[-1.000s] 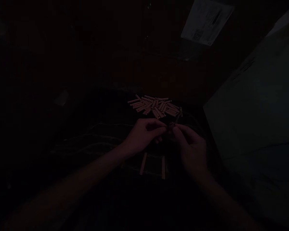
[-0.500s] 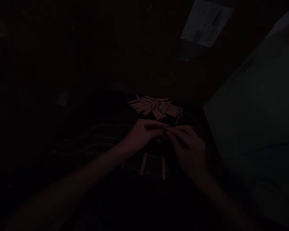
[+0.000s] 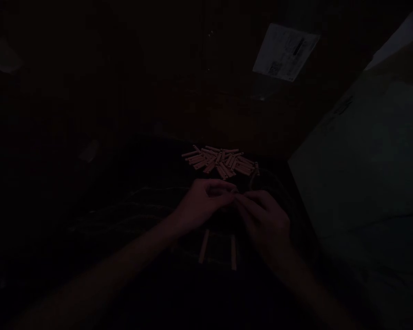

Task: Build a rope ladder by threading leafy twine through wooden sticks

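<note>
The scene is very dark. My left hand (image 3: 206, 199) and my right hand (image 3: 265, 213) meet fingertip to fingertip over the dark surface, both closed in a pinch. Between them is something small, perhaps cord, too dim to make out. Just below, two wooden strips (image 3: 203, 246) lie apart and roughly parallel, with faint thin lines running between them. Beyond my hands is a loose pile of wooden strips (image 3: 215, 160), several with holes near their ends. A thin cord (image 3: 252, 181) curves by the pile's right end.
Behind the pile stands a dark brown upright panel bearing a white printed label (image 3: 285, 52). A pale panel (image 3: 358, 151) slants along the right side. Faint thin strands (image 3: 141, 190) trail across the dark surface to the left.
The view has tilted slightly, so most things sit lower in the picture. Both hands stay pinched together, with only small finger shifts. The strips lie as before.
</note>
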### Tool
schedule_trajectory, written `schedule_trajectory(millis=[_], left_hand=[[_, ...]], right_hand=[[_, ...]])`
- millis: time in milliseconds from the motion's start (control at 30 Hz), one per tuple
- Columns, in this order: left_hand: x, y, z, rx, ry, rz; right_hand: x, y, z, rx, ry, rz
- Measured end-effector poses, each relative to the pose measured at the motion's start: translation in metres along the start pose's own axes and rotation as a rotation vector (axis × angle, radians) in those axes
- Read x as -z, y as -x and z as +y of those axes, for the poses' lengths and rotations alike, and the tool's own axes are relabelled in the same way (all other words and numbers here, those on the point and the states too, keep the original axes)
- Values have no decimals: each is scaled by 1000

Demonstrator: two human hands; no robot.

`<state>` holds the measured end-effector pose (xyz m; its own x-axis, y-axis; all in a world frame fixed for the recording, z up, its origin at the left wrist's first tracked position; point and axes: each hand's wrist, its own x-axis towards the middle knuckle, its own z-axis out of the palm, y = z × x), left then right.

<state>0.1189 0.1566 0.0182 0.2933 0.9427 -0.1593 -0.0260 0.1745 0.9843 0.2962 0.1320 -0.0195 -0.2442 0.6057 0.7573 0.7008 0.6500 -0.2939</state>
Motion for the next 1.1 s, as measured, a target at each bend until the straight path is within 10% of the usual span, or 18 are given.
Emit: schedule_trajectory(millis=[267, 567, 1100], left_hand=[[2, -3, -4, 31, -17, 10], [2, -4, -7, -34, -31, 3], [5, -4, 1, -14, -133, -70]], right_hand=[[0, 1, -3, -139, -105, -14], [9, -11, -8, -835, -503, -133], [9, -14, -4, -904, -622, -218]])
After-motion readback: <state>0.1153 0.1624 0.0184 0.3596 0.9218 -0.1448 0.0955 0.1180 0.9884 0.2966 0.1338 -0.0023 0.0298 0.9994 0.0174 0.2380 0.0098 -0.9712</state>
